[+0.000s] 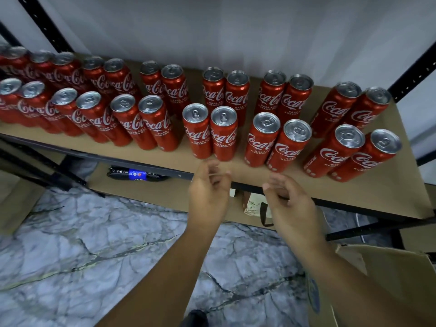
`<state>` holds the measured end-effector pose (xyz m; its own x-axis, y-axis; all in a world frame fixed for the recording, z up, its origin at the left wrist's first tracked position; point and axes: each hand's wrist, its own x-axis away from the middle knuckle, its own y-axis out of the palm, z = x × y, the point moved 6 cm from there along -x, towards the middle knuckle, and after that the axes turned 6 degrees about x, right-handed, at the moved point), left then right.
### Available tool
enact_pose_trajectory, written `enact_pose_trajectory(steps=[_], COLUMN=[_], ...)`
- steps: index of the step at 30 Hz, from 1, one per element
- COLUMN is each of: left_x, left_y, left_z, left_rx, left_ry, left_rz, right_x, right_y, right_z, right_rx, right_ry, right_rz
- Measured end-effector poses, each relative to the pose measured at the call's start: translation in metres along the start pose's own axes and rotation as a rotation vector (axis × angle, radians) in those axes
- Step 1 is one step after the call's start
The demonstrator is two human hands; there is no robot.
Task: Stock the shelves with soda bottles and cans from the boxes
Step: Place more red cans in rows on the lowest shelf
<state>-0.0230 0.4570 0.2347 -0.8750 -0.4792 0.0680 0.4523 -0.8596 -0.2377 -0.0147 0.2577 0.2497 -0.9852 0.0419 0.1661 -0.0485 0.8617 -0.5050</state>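
Note:
Several red Coca-Cola cans (224, 134) stand upright in paired rows across the brown shelf board (247, 178). My left hand (208, 192) hovers just before the shelf's front edge, below the middle pair of cans, fingers loosely curled and empty. A little to its right, my right hand (286, 201) is also empty, with relaxed fingers. Neither hand touches a can. A dark soda bottle (138, 175) with a blue label lies on its side on the lower shelf.
An opened cardboard box (387, 270) sits at the lower right by my right forearm. A black metal upright (415, 74) frames the shelf's right end, and another stands at the back left. A small bag (256, 205) rests on the lower shelf. Marble-patterned floor lies below.

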Motion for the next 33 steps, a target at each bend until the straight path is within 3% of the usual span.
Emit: enact_pose_trajectory(steps=[3,8,21,23,27,33], left_x=[-0.019,-0.062,-0.076,-0.069,-0.049,-0.008], left_y=[-0.033,-0.045,-0.048,-0.053,-0.070,-0.118], left_z=[-0.012,-0.014,-0.013,-0.008,-0.001,-0.008], left_rx=[-0.006,-0.006,-0.056,-0.101,-0.358,-0.454], left_ry=[-0.012,-0.031,0.026,0.053,0.201,0.123], left_rz=[0.116,0.039,-0.088,-0.092,-0.094,-0.220], right_x=[-0.007,-0.027,-0.029,-0.024,-0.012,0.018], right_y=[0.037,0.094,0.110,0.107,0.101,0.103], right_z=[-0.015,-0.031,-0.031,-0.036,-0.051,-0.075], right_rx=[-0.042,-0.197,-0.112,-0.022,0.349,0.596], right_ry=[0.004,0.128,0.120,0.053,-0.278,-0.437], right_rz=[-0.089,-0.257,-0.268,-0.284,-0.256,-0.424])
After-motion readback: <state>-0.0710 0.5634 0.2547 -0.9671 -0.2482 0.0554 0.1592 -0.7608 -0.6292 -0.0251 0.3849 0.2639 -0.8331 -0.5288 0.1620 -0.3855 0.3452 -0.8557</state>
